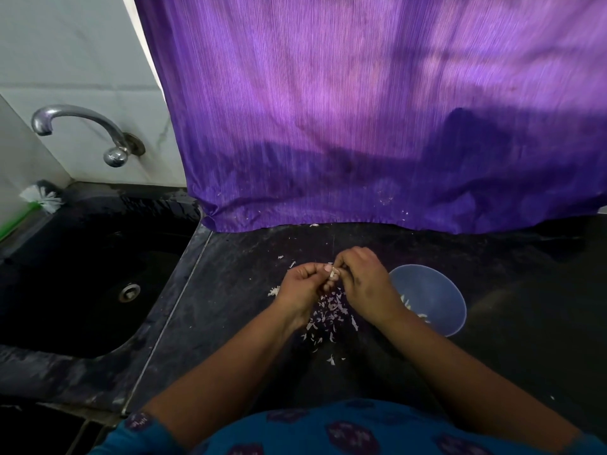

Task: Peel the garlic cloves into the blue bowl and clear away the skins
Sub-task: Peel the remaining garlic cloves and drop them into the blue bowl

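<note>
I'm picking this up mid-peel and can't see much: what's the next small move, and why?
Probably finish stripping the skin, then drop the clove into the blue bowl. Both the left hand and right hand pinch one garlic clove with skin hanging from it, over the heap of skins on the counter.

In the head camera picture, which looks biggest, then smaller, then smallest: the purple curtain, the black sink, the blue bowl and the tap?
1. Purple curtain, which fills most of the top.
2. Black sink.
3. Blue bowl and tap: these look about alike, and the tap is farther away, so no sure order.
</note>
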`<state>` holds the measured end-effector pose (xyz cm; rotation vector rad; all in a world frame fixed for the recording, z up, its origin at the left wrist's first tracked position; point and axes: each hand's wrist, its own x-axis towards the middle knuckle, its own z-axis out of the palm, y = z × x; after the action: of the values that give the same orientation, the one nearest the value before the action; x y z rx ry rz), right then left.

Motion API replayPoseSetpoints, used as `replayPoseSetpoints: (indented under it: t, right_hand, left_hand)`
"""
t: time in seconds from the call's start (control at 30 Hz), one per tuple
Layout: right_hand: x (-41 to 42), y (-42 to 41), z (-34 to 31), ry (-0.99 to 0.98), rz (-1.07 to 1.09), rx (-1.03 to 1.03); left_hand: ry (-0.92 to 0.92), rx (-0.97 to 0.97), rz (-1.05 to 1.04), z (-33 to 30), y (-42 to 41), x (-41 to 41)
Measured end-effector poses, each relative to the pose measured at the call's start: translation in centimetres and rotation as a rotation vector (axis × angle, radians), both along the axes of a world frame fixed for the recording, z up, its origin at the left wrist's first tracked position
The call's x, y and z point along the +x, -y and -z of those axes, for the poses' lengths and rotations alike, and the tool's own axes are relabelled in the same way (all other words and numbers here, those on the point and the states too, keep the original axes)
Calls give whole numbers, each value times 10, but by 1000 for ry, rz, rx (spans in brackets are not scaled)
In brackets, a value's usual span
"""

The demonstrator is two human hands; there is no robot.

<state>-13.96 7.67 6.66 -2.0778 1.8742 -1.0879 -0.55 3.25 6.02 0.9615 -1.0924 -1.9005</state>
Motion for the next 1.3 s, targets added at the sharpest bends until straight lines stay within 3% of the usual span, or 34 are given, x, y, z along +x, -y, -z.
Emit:
replayPoseSetpoints:
  t: [0.2, 0.43, 0.87, 1.13, 1.3]
  right_hand:
    - [3, 4, 7, -30, 15, 82]
    - [3, 4, 2, -68, 35, 160]
    - [1, -3, 5, 189, 107, 251]
    - [-9, -1, 0, 391, 158, 171]
    - [-6, 5, -5, 270, 152, 124]
  left_hand:
    - [50, -39, -8, -1, 3, 0]
    - [-72, 57, 65, 5, 7, 6]
    - [-162, 153, 23, 13, 18, 9]
    - [-84, 8, 17, 9, 17, 9]
    - [4, -64, -32, 12, 16, 7]
